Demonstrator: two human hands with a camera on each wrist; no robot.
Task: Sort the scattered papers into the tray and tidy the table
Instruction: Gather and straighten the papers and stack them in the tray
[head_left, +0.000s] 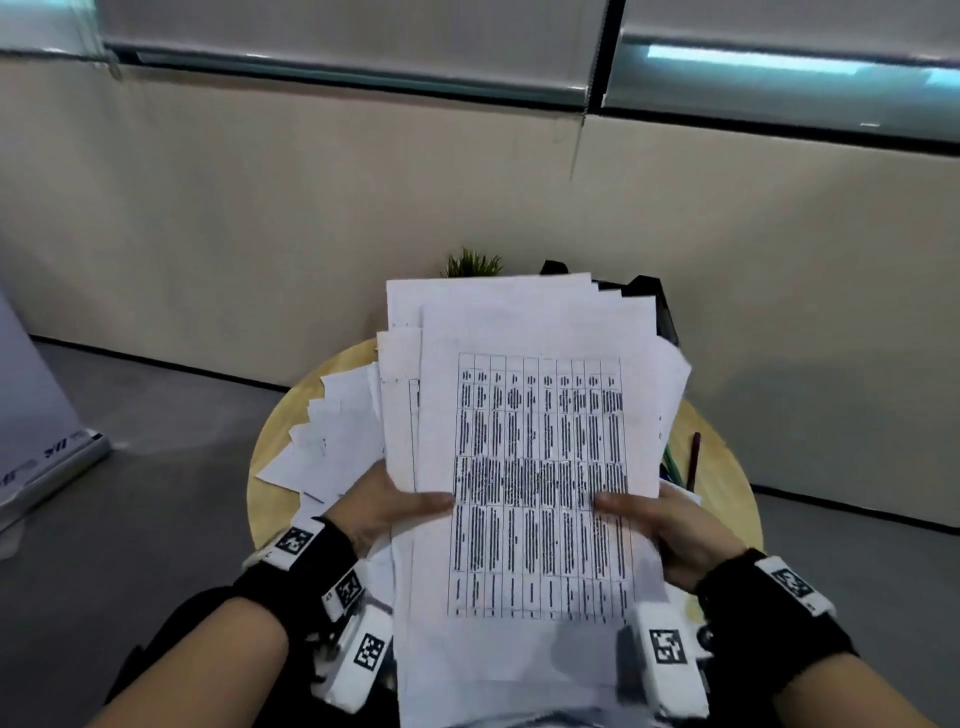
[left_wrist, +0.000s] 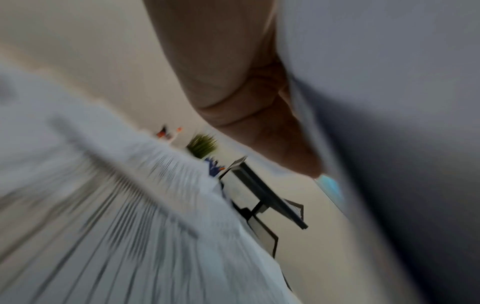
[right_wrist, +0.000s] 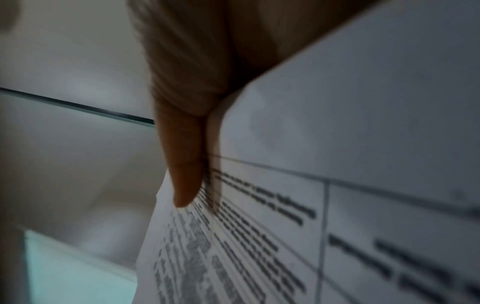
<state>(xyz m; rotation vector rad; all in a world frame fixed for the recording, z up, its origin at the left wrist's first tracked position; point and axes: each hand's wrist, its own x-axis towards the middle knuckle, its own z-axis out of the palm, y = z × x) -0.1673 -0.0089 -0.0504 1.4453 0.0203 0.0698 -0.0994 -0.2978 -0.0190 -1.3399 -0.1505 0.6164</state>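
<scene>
A loose stack of white papers (head_left: 535, 415), its top sheet printed with a table, is lifted above the round wooden table (head_left: 727, 467). My left hand (head_left: 400, 506) grips the stack's left edge, thumb on top. On the right edge my right hand (head_left: 644, 512) holds it the same way. The right wrist view shows the right thumb (right_wrist: 185, 181) pressed on the printed sheet (right_wrist: 363, 144). More papers (head_left: 332, 441) lie fanned on the table's left side. A black paper tray (left_wrist: 262, 191) stands behind the stack, mostly hidden in the head view.
A small green plant (head_left: 472, 262) stands at the table's far edge by the beige wall. Pens (head_left: 693, 460) lie on the table's right side. A white board (head_left: 41, 415) leans on the floor at the left. Grey floor surrounds the table.
</scene>
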